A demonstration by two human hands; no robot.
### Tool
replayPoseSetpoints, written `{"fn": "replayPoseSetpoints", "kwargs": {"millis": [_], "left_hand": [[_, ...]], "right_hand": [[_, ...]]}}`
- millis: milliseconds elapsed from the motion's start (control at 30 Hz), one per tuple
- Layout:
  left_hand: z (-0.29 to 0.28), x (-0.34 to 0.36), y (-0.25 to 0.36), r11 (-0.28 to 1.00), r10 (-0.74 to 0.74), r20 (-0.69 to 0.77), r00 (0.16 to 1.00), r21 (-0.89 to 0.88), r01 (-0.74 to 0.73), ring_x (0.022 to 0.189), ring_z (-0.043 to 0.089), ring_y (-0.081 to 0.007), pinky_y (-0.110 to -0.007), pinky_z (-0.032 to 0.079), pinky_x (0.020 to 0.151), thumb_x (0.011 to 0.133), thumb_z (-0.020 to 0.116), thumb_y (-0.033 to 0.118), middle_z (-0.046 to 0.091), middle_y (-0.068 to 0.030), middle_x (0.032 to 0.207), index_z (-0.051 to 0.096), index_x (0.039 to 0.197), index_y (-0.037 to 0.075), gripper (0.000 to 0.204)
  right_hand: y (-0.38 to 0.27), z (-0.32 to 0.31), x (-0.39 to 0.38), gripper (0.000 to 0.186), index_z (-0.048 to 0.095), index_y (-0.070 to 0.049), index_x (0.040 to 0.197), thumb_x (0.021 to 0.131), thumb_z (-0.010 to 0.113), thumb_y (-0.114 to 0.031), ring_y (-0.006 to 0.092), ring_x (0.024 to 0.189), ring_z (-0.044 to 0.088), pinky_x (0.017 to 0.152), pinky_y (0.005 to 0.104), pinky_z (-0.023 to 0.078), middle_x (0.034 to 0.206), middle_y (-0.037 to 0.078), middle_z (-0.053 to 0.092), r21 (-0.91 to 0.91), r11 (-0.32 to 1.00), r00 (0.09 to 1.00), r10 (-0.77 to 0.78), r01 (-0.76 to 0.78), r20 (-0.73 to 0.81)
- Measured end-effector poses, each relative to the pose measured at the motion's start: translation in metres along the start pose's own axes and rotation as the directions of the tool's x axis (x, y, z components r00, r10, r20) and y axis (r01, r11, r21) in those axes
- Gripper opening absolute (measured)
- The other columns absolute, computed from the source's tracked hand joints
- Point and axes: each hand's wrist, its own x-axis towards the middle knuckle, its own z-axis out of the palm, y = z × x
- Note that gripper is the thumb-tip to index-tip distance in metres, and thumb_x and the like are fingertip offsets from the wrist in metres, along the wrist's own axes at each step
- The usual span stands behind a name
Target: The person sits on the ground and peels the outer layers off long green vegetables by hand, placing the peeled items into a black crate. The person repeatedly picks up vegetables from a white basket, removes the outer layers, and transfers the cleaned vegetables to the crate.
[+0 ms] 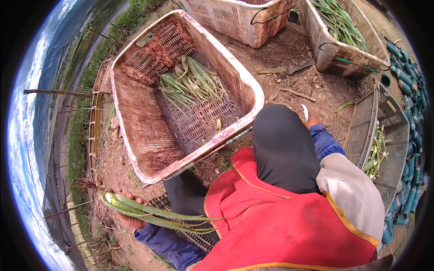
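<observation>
My left hand (132, 212) is closed round a green plant (131, 205) at the lower left. The plant's thick base is pale and looks cut, and its long narrow leaves trail right toward my red apron (289, 226). Beyond my knee (285, 144), my right hand (312, 122) holds a small knife (305, 111) with its pale curved blade pointing up; the knee hides part of this hand. In front of me a large, dirt-stained plastic crate (149, 115) tilts in view. Several similar green plants (192, 81) lie in its far part.
At the back stands another stained crate (244, 22). A crate (334, 56) at the back right holds long green stalks (339, 22). To my right, a grey perforated crate (393, 135) contains green trimmings (376, 151), beside many teal tubes (409, 108). Brown soil (289, 86) carries dry debris.
</observation>
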Motion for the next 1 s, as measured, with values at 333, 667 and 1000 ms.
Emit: {"fn": "replayPoseSetpoints", "kwargs": {"millis": [333,667,1000], "left_hand": [[0.068,0.050,-0.011,0.930,-0.353,0.195,0.915,-0.029,0.365,0.087,0.073,-0.0357,-0.047,0.065,0.067,0.102,0.048,0.060,0.061,-0.0222,0.116,0.049,0.130,-0.005,0.071],[0.158,0.063,-0.107,0.880,-0.416,0.306,0.856,-0.103,0.465,0.076,0.073,-0.0348,-0.045,0.065,0.061,0.100,0.060,0.048,0.062,-0.0196,0.108,0.029,0.151,0.017,0.068],[0.253,0.061,-0.115,0.852,-0.435,0.532,0.726,-0.016,0.523,0.074,0.073,-0.0375,-0.043,0.064,0.060,0.102,0.060,0.038,0.063,-0.0239,0.111,0.012,0.163,0.025,0.079]], "right_hand": [[-0.071,-0.070,0.050,0.022,0.051,-0.003,0.111,0.093,0.058,-0.013,0.0268,0.063,0.071,0.043,0.0444,0.055,0.093,0.015,0.066,0.901,0.431,0.989,-0.113,-0.040,0.097],[-0.284,-0.286,-0.180,0.024,0.061,-0.009,0.112,0.101,0.068,-0.029,0.0037,0.067,0.052,0.060,0.0205,0.043,0.082,-0.005,0.056,0.795,0.108,0.397,-0.901,0.597,-0.176],[-0.301,-0.296,-0.288,0.023,0.057,-0.005,0.098,0.094,0.070,-0.023,0.0390,0.069,0.063,0.061,0.0445,0.046,0.071,0.018,0.059,0.209,-0.147,-0.040,-0.896,0.967,-0.442]]}}
